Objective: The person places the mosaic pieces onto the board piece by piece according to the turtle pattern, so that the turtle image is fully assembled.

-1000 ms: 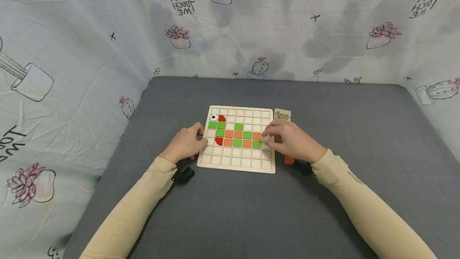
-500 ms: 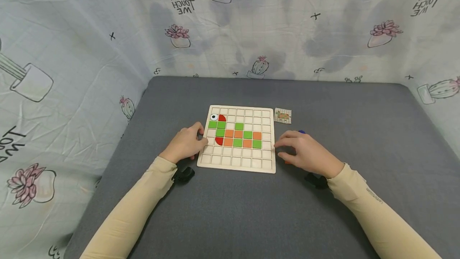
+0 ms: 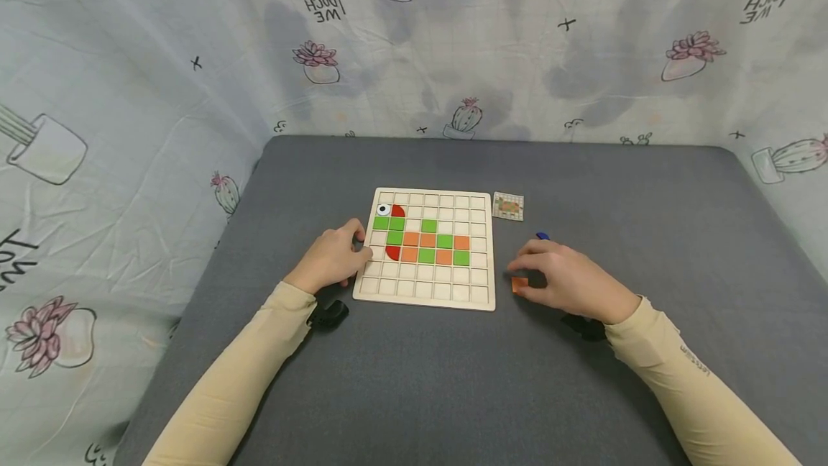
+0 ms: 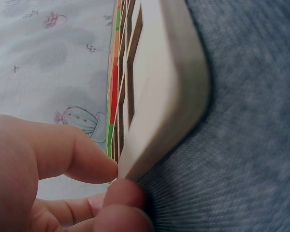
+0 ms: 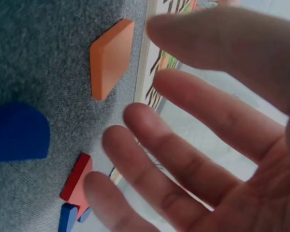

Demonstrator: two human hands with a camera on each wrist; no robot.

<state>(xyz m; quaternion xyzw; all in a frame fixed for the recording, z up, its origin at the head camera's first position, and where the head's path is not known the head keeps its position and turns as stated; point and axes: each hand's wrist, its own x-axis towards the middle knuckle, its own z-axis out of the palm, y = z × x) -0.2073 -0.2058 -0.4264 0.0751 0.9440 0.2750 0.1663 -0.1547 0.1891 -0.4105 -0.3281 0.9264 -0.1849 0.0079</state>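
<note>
A pale wooden grid board (image 3: 420,297) lies on the grey table, with green, orange and red tiles and an eye piece set in its cells. My left hand (image 3: 330,259) holds the board's left edge; in the left wrist view its fingertips (image 4: 106,169) meet at the board's rim (image 4: 183,92). Off the right side, my right hand (image 3: 569,279) hovers with fingers spread and slightly bent, nothing between them. Below its thumb lies an orange square tile (image 5: 113,58). A blue round-edged piece (image 5: 19,130) and a red piece (image 5: 77,181) rest on the cloth nearby.
A small printed pattern card (image 3: 508,206) lies by the board's upper right corner. More blue (image 5: 67,217) sits beside the red piece. A patterned white curtain (image 3: 414,56) hangs behind the table (image 3: 401,380).
My right hand has withdrawn from the board's right columns to the loose pieces at its right, uncovering the card. The left hand stays at the board's left edge.
</note>
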